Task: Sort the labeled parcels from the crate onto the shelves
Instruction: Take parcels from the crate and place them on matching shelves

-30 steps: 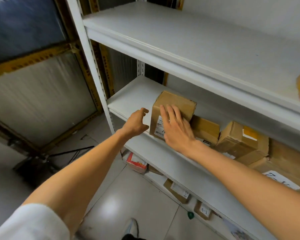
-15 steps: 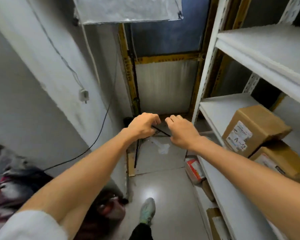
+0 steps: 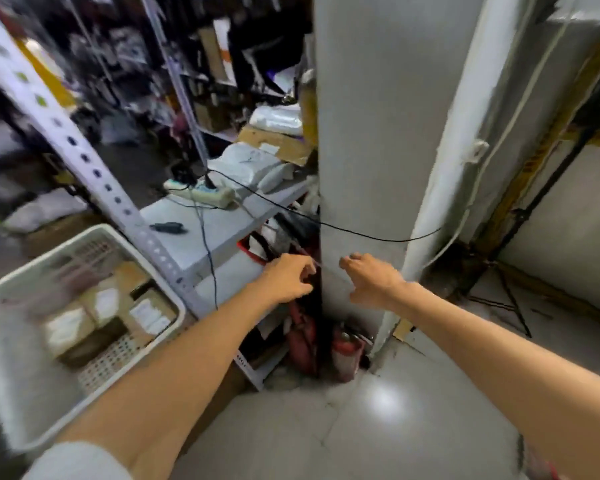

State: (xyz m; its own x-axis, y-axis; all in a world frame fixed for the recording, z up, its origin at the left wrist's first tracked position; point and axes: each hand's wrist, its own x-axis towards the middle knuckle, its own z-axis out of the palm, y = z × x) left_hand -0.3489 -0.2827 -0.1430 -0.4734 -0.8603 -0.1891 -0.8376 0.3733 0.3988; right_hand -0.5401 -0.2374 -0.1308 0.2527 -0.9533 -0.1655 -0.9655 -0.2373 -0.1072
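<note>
well, my left hand [image 3: 288,277] and right hand [image 3: 371,280] hang loosely curled and hold nothing. the crate [image 3: 18,403] sits near left with several labeled parcels [image 3: 146,311] inside, so i judge much sorting is left.

White sleeve [image 3: 78,460], bare forearms [image 3: 194,362]
</note>
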